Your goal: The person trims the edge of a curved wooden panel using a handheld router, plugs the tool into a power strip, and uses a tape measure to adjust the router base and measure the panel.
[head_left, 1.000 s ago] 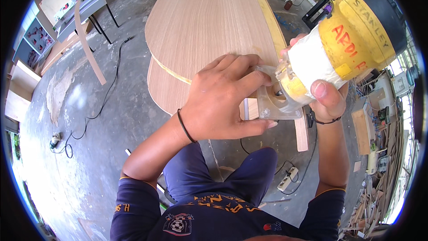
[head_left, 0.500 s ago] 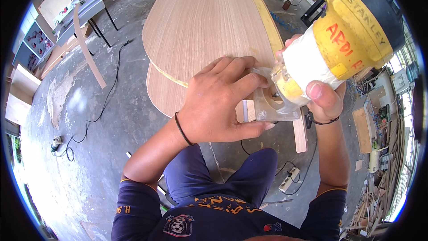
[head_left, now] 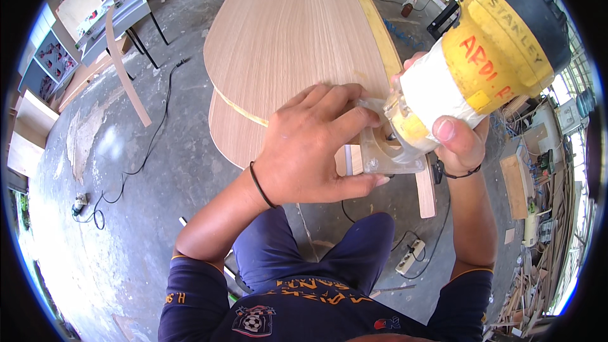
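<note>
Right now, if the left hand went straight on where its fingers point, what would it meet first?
Probably the clear base of the yellow tool; the left hand seems to touch it, depth is unclear.

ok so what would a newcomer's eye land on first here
Probably the bulky yellow-and-black power tool, tilted at upper right in the right grip. Next, the large, curved pale wood panel at top centre, with the left grip by its near edge, touching the tool's clear base. Then a black cable snaking over the grey floor at left.
</note>
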`<state>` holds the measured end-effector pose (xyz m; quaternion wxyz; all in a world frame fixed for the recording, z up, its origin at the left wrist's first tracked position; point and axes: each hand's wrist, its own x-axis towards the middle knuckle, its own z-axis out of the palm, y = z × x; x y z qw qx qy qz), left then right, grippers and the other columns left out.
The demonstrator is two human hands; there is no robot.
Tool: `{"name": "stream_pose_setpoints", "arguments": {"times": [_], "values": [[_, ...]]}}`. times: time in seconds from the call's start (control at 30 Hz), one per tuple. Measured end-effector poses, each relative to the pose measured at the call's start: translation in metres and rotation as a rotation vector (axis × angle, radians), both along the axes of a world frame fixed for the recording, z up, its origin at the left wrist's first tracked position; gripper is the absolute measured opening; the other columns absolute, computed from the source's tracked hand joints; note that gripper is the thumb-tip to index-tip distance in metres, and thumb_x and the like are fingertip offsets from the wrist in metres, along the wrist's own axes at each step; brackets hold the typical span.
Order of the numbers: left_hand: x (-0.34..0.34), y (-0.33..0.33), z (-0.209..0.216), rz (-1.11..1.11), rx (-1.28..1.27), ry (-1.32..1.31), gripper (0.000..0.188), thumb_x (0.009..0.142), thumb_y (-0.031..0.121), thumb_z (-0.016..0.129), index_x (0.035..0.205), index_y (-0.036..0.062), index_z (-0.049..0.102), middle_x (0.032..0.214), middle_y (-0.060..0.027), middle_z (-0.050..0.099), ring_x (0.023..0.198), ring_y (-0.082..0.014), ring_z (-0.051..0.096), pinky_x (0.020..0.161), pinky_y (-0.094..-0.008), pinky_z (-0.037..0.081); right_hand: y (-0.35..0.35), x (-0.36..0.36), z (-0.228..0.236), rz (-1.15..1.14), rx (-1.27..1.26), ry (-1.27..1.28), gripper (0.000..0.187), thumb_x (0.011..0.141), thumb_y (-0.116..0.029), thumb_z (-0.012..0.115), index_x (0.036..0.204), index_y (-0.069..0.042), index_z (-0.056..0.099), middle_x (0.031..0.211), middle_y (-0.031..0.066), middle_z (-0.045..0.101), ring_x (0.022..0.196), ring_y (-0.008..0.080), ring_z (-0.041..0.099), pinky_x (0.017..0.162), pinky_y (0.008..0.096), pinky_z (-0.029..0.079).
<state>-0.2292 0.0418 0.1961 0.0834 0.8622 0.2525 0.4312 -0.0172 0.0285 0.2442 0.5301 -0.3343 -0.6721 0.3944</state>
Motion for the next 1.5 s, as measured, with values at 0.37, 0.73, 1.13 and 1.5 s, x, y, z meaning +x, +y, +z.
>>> {"name": "stream_pose_setpoints", "arguments": {"times": [0.37, 0.73, 1.13, 1.5], "values": [[-0.001, 0.0, 0.0, 0.012, 0.015, 0.007, 0.052, 0.057, 0.041, 0.078, 0.095, 0.0089, 0.062, 0.109, -0.0132, 0.059, 0.091, -0.0327, 0.061, 0.075, -0.0393, 0.05, 0.002, 0.0, -0.002, 0.002, 0.013, -0.012, 0.079, 0.067, -0.028, 0.071, 0.131, 0.003, 0.036, 0.12, 0.0213, 0.051, 0.105, 0.029, 0.058, 0.092, 0.0442, 0.049], [0.001, 0.001, -0.001, -0.005, 0.03, -0.012, 0.053, 0.057, 0.041, 0.078, 0.095, 0.0085, 0.061, 0.109, -0.0136, 0.059, 0.088, -0.0321, 0.061, 0.073, -0.0384, 0.05, 0.002, 0.002, -0.002, -0.017, 0.022, -0.014, 0.08, 0.067, -0.029, 0.072, 0.131, 0.002, 0.037, 0.119, 0.0202, 0.051, 0.106, 0.0286, 0.058, 0.092, 0.0433, 0.05], [0.007, -0.001, 0.004, 0.032, -0.031, 0.025, 0.079, 0.057, 0.045, 0.079, 0.116, 0.0014, 0.05, 0.118, -0.016, 0.055, 0.102, -0.0337, 0.057, 0.093, -0.0409, 0.044, 0.01, 0.024, -0.007, -0.012, 0.082, 0.008, 0.077, 0.07, -0.029, 0.071, 0.131, 0.003, 0.037, 0.118, 0.0217, 0.053, 0.106, 0.0318, 0.059, 0.089, 0.0435, 0.051], [0.01, -0.004, 0.01, 0.175, 0.07, 0.247, 0.055, 0.063, 0.032, 0.08, 0.109, 0.0072, 0.063, 0.124, -0.0101, 0.057, 0.112, -0.0298, 0.056, 0.094, -0.0397, 0.045, -0.045, 0.174, -0.087, -0.151, -0.114, 0.574, 0.068, 0.08, -0.041, 0.057, 0.128, 0.004, 0.041, 0.122, 0.0196, 0.054, 0.11, 0.0355, 0.056, 0.091, 0.0532, 0.046]]}}
